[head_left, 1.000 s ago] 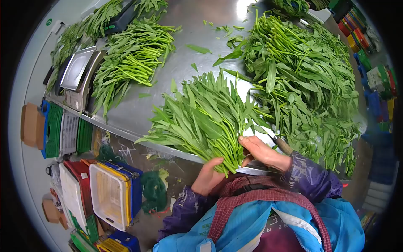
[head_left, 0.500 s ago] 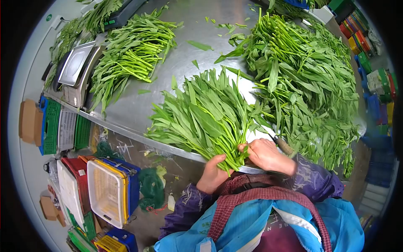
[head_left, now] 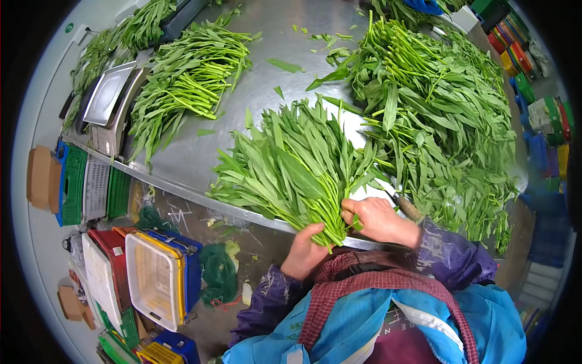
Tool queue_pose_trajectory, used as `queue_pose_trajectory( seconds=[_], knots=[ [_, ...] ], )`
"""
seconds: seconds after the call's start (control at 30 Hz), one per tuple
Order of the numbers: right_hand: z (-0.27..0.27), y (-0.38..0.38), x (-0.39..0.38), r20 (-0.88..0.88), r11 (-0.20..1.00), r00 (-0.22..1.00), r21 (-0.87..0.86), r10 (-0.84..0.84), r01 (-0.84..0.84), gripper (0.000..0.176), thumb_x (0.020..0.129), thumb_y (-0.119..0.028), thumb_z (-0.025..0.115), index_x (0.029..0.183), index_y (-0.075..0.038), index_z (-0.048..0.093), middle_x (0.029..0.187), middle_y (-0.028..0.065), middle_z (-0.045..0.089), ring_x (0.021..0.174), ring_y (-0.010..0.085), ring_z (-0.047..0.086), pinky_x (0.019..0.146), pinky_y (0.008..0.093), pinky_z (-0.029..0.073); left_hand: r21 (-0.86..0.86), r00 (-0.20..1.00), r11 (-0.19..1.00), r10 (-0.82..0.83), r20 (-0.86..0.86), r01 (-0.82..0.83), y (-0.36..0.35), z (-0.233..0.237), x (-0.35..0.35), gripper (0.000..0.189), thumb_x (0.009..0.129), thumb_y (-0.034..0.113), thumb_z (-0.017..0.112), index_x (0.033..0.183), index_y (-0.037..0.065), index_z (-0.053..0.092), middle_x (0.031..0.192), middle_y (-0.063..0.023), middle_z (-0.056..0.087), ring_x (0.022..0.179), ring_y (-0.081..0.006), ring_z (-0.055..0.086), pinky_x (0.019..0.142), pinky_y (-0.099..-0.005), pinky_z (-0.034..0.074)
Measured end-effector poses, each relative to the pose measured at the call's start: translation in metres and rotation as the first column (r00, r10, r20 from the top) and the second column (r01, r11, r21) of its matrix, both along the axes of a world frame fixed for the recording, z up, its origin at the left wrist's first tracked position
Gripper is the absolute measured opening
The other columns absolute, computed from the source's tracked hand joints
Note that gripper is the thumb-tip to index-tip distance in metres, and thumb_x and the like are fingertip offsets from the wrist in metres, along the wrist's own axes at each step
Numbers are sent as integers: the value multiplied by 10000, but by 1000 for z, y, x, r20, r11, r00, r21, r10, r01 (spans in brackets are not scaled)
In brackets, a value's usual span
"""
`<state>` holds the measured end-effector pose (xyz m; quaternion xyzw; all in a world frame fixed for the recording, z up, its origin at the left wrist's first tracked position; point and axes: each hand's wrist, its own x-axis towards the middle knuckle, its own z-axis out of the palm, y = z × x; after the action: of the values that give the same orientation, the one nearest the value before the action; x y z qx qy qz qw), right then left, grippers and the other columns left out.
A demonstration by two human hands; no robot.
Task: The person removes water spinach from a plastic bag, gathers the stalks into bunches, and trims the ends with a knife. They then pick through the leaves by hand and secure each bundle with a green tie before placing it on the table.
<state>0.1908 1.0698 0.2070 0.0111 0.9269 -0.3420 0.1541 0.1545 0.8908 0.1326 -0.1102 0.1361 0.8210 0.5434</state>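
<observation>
Steel worktop (head_left: 267,85); scale (head_left: 109,97) at left edge, loose pile (head_left: 442,109) along right side, crates (head_left: 160,276) on floor below. Bunch of greens (head_left: 291,164) at front edge, mid: long narrow leaves, pale stems pressed together. Stem ends toward front edge, tips fanned to far left; axis diagonal. Left hand (head_left: 305,249) & right hand (head_left: 377,219) both clenched round stems.

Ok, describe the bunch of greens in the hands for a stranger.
On the shiny steel table, at its near edge, lies a fan-shaped bunch of long-leaved green stalks. Unlike the loose heap of greens and the smaller pile by the metal scale, its stems are gripped by the left hand and right hand.
</observation>
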Motion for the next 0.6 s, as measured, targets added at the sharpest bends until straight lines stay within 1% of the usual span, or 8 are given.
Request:
queue_pose_trajectory(
  seconds=[0.17,0.23,0.3,0.37,0.43,0.5,0.53,0.6],
  knots=[
    [32,-12,5,2,998,999,-48,-34,34,146,757,-156,573,816,-45,500,626,137,552,562,342,552,527,420,414,-7,998,998,67,2,-67,3,2,2,481,801,155,476,1245,-3,381,1212,-134,480,1108,-249,473,982,-402,340],
    [26,-16,8,-176,962,976,-264,-125,75,155,770,-153,593,823,-29,517,631,118,547,551,306,548,525,372,424,-25,998,998,65,-1,-65,2,3,2,470,805,147,469,1242,-3,386,1210,-129,484,1106,-246,475,979,-401,341],
    [11,-16,11,-257,960,963,-281,-76,1,124,785,-122,594,826,-22,534,636,95,555,566,275,557,524,333,429,-18,998,998,59,15,-58,3,2,2,465,809,144,464,1243,-1,387,1212,-128,484,1111,-248,471,971,-401,344],
    [8,-18,13,-212,943,975,-334,-61,-14,95,799,-128,557,840,-48,525,650,118,565,601,303,579,534,358,449,-52,998,997,56,4,-56,5,5,2,469,806,158,483,1236,-6,394,1184,-130,495,1078,-245,490,937,-385,377],
    [28,-17,18,199,793,969,-609,145,7,82,801,-144,562,798,-66,538,616,95,571,578,266,589,514,340,443,17,995,997,70,-64,-69,6,6,-1,374,814,132,488,1154,-23,462,1093,-112,544,970,-219,541,862,-352,434],
    [47,-10,22,161,859,891,-383,424,-340,79,801,-168,601,807,-90,592,634,74,593,544,233,577,495,288,448,69,996,995,77,-42,-74,7,10,-3,385,822,138,490,1164,-38,456,1097,-119,542,955,-217,547,848,-352,446],
    [59,6,18,110,943,940,42,323,-329,131,759,-202,640,860,-119,628,673,68,607,577,219,599,499,306,461,20,997,999,39,-63,-38,5,11,-4,428,813,156,509,1186,-39,431,1114,-125,525,983,-227,532,873,-369,434],
    [62,19,10,-68,936,976,305,207,-177,204,725,-206,662,911,-124,645,730,68,610,598,227,602,501,328,461,-23,997,1000,1,-77,-2,5,11,-4,473,811,160,523,1225,-31,394,1171,-133,496,1051,-252,507,933,-412,402]
  ],
)
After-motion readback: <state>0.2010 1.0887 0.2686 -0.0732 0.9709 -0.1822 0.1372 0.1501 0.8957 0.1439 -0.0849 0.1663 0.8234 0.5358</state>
